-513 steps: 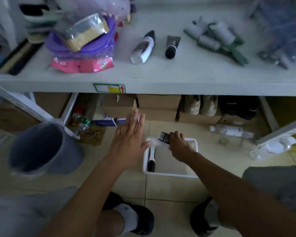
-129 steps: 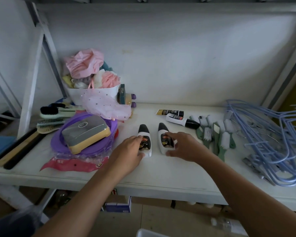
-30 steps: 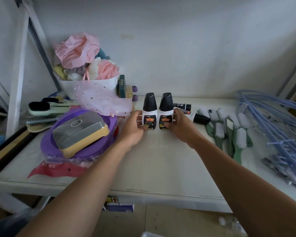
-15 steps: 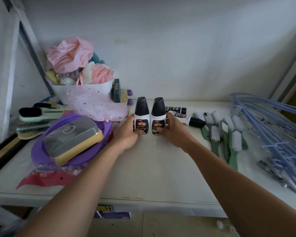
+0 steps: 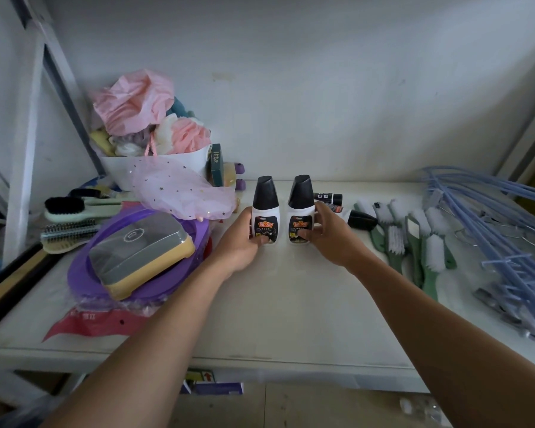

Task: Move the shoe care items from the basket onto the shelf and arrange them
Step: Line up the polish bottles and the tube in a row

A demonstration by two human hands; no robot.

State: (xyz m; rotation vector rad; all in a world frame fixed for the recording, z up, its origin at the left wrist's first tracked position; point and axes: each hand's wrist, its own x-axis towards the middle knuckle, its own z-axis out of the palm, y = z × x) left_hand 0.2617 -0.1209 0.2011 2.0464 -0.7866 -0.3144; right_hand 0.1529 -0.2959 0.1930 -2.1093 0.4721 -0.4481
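Shoe polish stood upright, mid-way along the matte white shelf [image 5: 291, 304].
Smooth white plastic, slanted glossy black caps: left bottle [image 5: 264, 211] and right bottle [image 5: 300, 208] stand just apart, their dark labels too small to read. The left hand [image 5: 241, 239] wraps one, thumb across its label. The right hand [image 5: 331, 239] clasps the other, half hiding a black tube [image 5: 329, 197] behind. Both forearms are stretched forward.
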